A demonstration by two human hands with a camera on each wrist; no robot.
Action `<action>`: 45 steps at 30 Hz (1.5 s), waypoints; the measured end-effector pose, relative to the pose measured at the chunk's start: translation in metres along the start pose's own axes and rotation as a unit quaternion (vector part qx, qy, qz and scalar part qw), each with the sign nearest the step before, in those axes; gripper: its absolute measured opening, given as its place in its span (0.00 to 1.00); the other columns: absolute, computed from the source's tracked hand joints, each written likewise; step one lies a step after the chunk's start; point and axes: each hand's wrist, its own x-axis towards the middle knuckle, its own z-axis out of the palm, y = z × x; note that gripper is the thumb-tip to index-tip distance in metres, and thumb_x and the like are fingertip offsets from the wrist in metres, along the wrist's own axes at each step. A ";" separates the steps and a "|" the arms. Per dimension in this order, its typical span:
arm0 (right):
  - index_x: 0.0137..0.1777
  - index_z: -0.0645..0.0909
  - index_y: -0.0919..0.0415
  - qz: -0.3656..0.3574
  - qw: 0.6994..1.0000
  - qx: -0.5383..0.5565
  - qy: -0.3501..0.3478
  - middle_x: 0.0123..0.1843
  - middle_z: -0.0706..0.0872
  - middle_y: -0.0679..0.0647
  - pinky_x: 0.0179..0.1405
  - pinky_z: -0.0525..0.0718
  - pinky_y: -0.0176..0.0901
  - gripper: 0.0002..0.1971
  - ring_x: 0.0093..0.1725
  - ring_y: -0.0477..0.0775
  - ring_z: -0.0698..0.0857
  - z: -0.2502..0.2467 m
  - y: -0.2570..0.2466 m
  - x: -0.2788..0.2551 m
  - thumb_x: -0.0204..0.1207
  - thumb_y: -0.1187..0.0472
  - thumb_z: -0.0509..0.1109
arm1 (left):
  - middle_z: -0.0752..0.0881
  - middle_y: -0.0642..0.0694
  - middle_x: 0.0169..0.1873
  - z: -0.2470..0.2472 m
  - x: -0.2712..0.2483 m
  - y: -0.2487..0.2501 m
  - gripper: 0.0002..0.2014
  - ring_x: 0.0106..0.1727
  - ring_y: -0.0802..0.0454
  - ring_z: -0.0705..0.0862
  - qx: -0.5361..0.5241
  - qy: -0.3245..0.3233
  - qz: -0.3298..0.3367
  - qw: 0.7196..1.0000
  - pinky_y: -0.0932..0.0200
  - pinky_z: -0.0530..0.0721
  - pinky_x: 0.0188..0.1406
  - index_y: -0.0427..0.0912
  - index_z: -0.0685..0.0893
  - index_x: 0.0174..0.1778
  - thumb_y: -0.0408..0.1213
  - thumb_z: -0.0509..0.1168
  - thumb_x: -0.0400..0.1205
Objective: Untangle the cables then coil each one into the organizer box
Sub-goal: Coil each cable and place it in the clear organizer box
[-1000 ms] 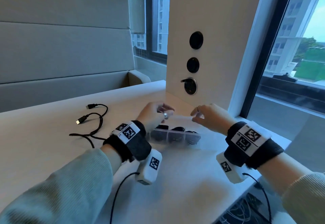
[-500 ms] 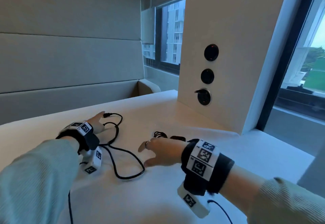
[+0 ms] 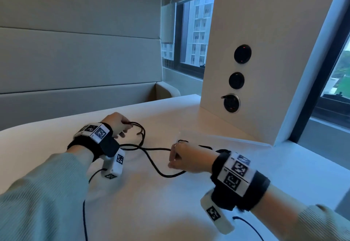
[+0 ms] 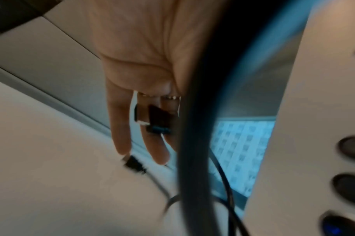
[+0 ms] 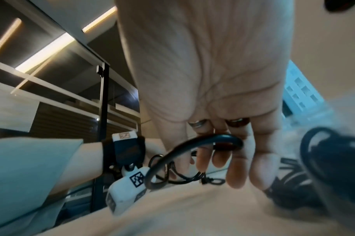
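Observation:
A black USB cable lies in loose loops across the white table. My left hand is at its far end and pinches one USB plug between the fingers. A second plug lies on the table just below them. My right hand grips the cable's middle, the cord crossing its curled fingers, and a loop sags toward me. The clear organizer box stands right behind the right hand, with dark coiled cables in it.
A white pillar with three round black sockets rises from the table at the back right, with a window beside it. A padded wall and bench close off the back. Thin black wrist-camera leads trail off the near edge.
Both hands left the organizer box and moved left. The left hand reached the loose cable and took its plug end. The right hand then closed on the cable's middle.

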 end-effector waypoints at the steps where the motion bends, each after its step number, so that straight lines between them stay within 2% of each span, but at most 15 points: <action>1: 0.46 0.77 0.55 0.000 0.999 0.029 0.026 0.50 0.78 0.52 0.51 0.79 0.46 0.06 0.48 0.54 0.79 -0.001 0.005 -0.005 0.80 0.53 0.64 | 0.83 0.45 0.30 -0.005 -0.010 0.009 0.08 0.28 0.51 0.81 -0.033 0.015 0.019 0.999 0.62 0.79 0.25 0.38 0.83 0.40 0.36 0.64 0.83; 3: 0.41 0.74 0.55 0.006 0.996 0.068 0.059 0.45 0.80 0.54 0.44 0.78 0.46 0.07 0.42 0.54 0.78 -0.005 0.012 -0.021 0.80 0.56 0.63 | 0.83 0.44 0.30 -0.012 -0.032 0.032 0.08 0.27 0.49 0.79 -0.061 0.049 0.063 0.995 0.61 0.78 0.24 0.38 0.82 0.42 0.36 0.62 0.84; 6: 0.48 0.73 0.54 -0.004 0.990 0.055 0.126 0.52 0.77 0.54 0.37 0.71 0.36 0.05 0.41 0.51 0.75 -0.012 0.015 -0.049 0.82 0.55 0.60 | 0.82 0.46 0.34 -0.016 -0.068 0.068 0.06 0.35 0.48 0.76 -0.018 0.116 0.128 0.985 0.59 0.69 0.29 0.41 0.79 0.44 0.37 0.59 0.85; 9: 0.60 0.69 0.48 0.003 0.955 0.162 0.247 0.62 0.71 0.46 0.47 0.70 0.36 0.12 0.54 0.50 0.78 -0.014 0.006 -0.070 0.80 0.50 0.63 | 0.77 0.53 0.35 -0.001 -0.107 0.098 0.08 0.39 0.51 0.73 -0.031 0.143 0.205 0.968 0.62 0.63 0.32 0.37 0.80 0.46 0.31 0.55 0.85; 14: 0.74 0.61 0.49 -0.040 0.920 0.213 0.326 0.70 0.70 0.43 0.57 0.64 0.27 0.22 0.65 0.40 0.72 -0.005 0.001 -0.078 0.81 0.56 0.62 | 0.78 0.55 0.30 0.037 -0.151 0.129 0.10 0.29 0.58 0.76 -0.130 -0.038 0.263 0.955 0.64 0.70 0.32 0.45 0.80 0.45 0.36 0.53 0.86; 18: 0.53 0.75 0.53 -0.075 0.896 0.260 0.352 0.45 0.85 0.43 0.43 0.77 0.29 0.04 0.41 0.38 0.81 0.000 0.012 -0.084 0.81 0.60 0.64 | 0.73 0.56 0.20 0.043 -0.165 0.138 0.12 0.20 0.62 0.67 -0.317 -0.133 0.211 0.915 0.72 0.66 0.20 0.40 0.75 0.38 0.33 0.52 0.87; 21: 0.42 0.73 0.57 -0.051 0.849 0.405 0.337 0.23 0.75 0.41 0.37 0.84 0.55 0.07 0.23 0.44 0.74 0.000 0.018 -0.093 0.82 0.65 0.62 | 0.68 0.52 0.24 0.037 -0.165 0.140 0.15 0.22 0.60 0.64 -0.437 -0.139 0.167 0.873 0.66 0.61 0.25 0.42 0.72 0.33 0.36 0.51 0.87; 23: 0.40 0.72 0.60 -0.057 0.834 0.469 0.284 0.21 0.71 0.41 0.30 0.84 0.54 0.08 0.18 0.45 0.69 0.001 0.021 -0.100 0.82 0.66 0.60 | 0.66 0.54 0.22 0.030 -0.162 0.139 0.16 0.20 0.61 0.63 -0.490 -0.129 0.137 0.851 0.65 0.60 0.25 0.44 0.71 0.31 0.41 0.52 0.87; 28: 0.43 0.73 0.53 -0.039 0.909 0.320 0.263 0.29 0.79 0.47 0.28 0.77 0.45 0.05 0.21 0.46 0.70 0.003 0.034 -0.113 0.82 0.59 0.62 | 0.66 0.56 0.17 0.029 -0.152 0.134 0.17 0.16 0.61 0.62 -0.547 -0.066 0.107 0.828 0.60 0.58 0.29 0.45 0.70 0.31 0.43 0.52 0.87; 30: 0.41 0.74 0.47 -0.020 0.927 0.234 0.294 0.27 0.76 0.46 0.29 0.73 0.31 0.08 0.22 0.41 0.73 0.003 0.041 -0.120 0.81 0.59 0.62 | 0.65 0.56 0.15 0.024 -0.146 0.132 0.17 0.14 0.61 0.62 -0.589 -0.031 0.089 0.802 0.61 0.58 0.29 0.45 0.69 0.31 0.43 0.51 0.87; 34: 0.27 0.68 0.43 0.000 0.937 0.101 0.333 0.20 0.73 0.43 0.29 0.67 0.31 0.19 0.25 0.44 0.73 0.001 0.046 -0.131 0.80 0.54 0.65 | 0.69 0.57 0.15 0.003 -0.135 0.119 0.17 0.15 0.61 0.66 -0.671 0.031 0.074 0.737 0.62 0.64 0.31 0.45 0.70 0.33 0.41 0.49 0.88; 37: 0.29 0.75 0.46 -0.032 0.901 0.067 0.427 0.20 0.73 0.41 0.28 0.69 0.28 0.14 0.26 0.43 0.75 -0.002 0.050 -0.131 0.77 0.52 0.67 | 0.74 0.55 0.18 -0.008 -0.133 0.112 0.16 0.17 0.59 0.67 -0.699 0.044 0.073 0.710 0.66 0.70 0.27 0.46 0.71 0.34 0.41 0.49 0.88; 40: 0.42 0.82 0.55 -0.052 0.844 0.116 0.521 0.25 0.76 0.45 0.27 0.73 0.34 0.14 0.27 0.49 0.76 -0.013 0.049 -0.131 0.79 0.49 0.60 | 0.72 0.56 0.17 -0.009 -0.130 0.107 0.16 0.15 0.59 0.63 -0.674 0.043 0.072 0.734 0.70 0.67 0.20 0.46 0.70 0.33 0.40 0.48 0.88; 43: 0.41 0.80 0.59 -0.072 0.817 0.204 0.534 0.25 0.74 0.59 0.27 0.72 0.43 0.15 0.27 0.57 0.72 -0.023 0.049 -0.132 0.81 0.52 0.57 | 0.65 0.57 0.15 0.001 -0.125 0.100 0.16 0.14 0.61 0.61 -0.570 0.048 0.074 0.817 0.71 0.61 0.15 0.45 0.72 0.33 0.40 0.51 0.88; 45: 0.38 0.75 0.60 -0.065 0.778 0.326 0.532 0.25 0.72 0.54 0.25 0.69 0.38 0.14 0.25 0.50 0.70 -0.028 0.051 -0.132 0.82 0.55 0.56 | 0.62 0.57 0.16 0.009 -0.122 0.095 0.14 0.15 0.61 0.58 -0.494 0.053 0.096 0.863 0.68 0.57 0.16 0.44 0.76 0.36 0.40 0.53 0.87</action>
